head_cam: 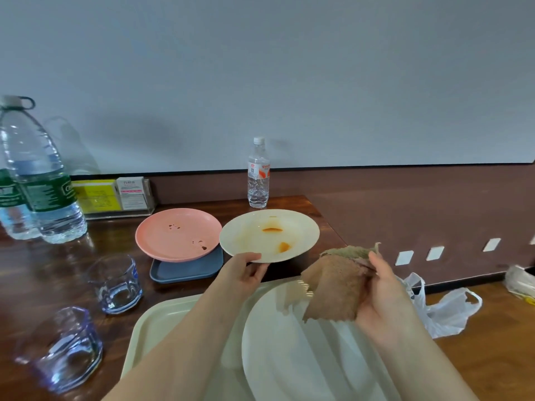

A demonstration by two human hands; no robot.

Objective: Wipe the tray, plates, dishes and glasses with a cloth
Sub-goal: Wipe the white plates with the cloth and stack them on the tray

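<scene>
My left hand (246, 273) pinches the near rim of the cream plate (269, 235), thumb on top and fingers curled beneath, holding it up above the table (58, 270). The plate carries orange sauce smears and a faint brownish film across its middle. My right hand (382, 296) grips the brown cloth (335, 287), bunched in the fingers just beside the plate's right edge; I cannot tell whether cloth and plate touch. Part of the cloth hangs down over the white plate (289, 357), which lies on the beige tray (162, 322) nearest to me, partly covered by both forearms.

Left of the held plate sits the pink plate (178, 234), spotted with dark stains, resting on top of a blue-grey dish (185, 270). Nearer me on the left stand two clear glasses, one glass (115, 285) just beside the blue-grey dish and the other glass (63, 348) close to the tray's left corner.

At the far left stand large water bottles (40, 180), with a clear card holder (115, 198) beside them against the wall. A small water bottle (258, 173) stands upright behind the cream plate. A white plastic bag (445, 308) lies to my right, on the lighter surface beyond the table's edge.
</scene>
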